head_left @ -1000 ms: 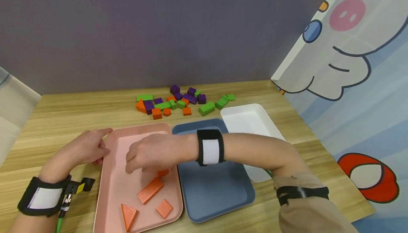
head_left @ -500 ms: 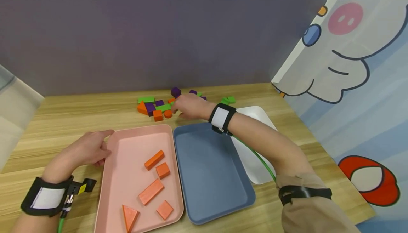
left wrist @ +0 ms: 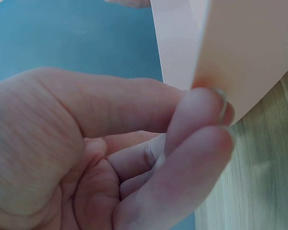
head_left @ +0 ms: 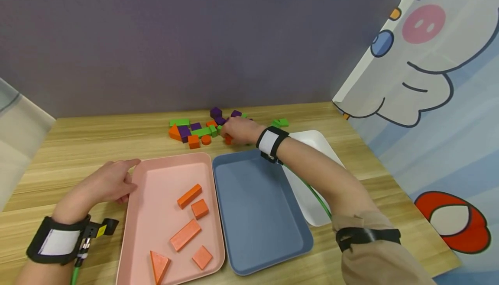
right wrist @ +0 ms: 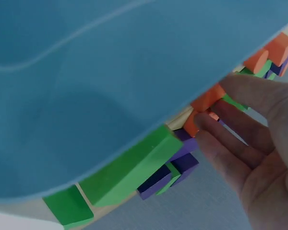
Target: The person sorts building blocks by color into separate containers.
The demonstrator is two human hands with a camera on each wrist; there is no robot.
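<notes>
My left hand pinches the left rim of the pink tray, its thumb and fingertips meeting at the tray wall in the left wrist view. Over the scattered blocks at the back of the table is my right hand. Its thumb and fingers pinch a small orange block. A second orange block is beside the fingertips. Orange pieces lie in the pink tray: a stick, a cube, a longer block, a flat square and a triangle.
A blue tray stands right of the pink one, with a white tray beyond it, partly under my right forearm. Several green, purple and orange blocks, such as an orange cube, lie before the grey panel.
My right hand has gone from above the pink tray back to the block pile, then slightly rightward onto an orange block. An orange stick and cube in the tray are uncovered. My left hand stays.
</notes>
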